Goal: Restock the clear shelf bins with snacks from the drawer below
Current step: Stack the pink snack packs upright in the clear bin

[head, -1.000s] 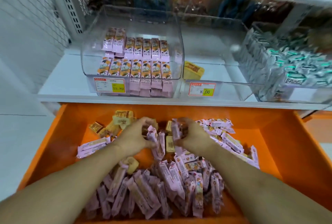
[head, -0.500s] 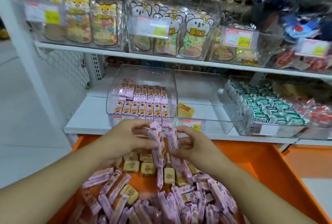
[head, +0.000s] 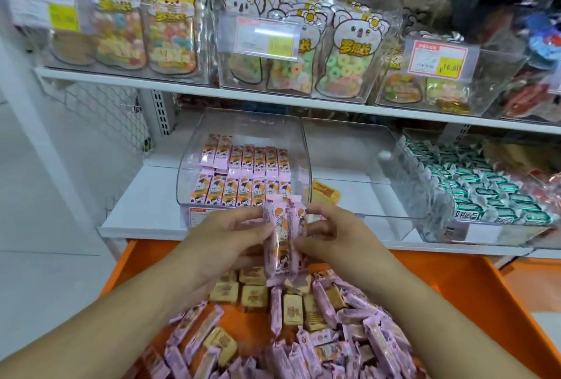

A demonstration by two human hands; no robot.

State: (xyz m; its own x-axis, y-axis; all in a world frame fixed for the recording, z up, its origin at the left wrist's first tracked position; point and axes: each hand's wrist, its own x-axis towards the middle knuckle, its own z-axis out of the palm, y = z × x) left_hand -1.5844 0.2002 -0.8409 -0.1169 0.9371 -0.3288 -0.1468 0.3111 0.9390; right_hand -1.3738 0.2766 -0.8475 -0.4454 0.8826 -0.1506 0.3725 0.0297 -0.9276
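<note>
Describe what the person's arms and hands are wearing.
Nothing shows on them. The left hand and right hand are bare, with no gloves, rings or watch visible. Both forearms are bare to the frame's edge; no sleeves show.

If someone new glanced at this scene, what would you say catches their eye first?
Most likely the two hands, left hand and right hand, holding a small bundle of pink snack bars upright at centre frame, just in front of the clear bin already lined with matching bars. Below them, the bright orange drawer heaped with loose pink and tan packets stands out, as do the cartoon-animal candy bags on the shelf above.
</note>
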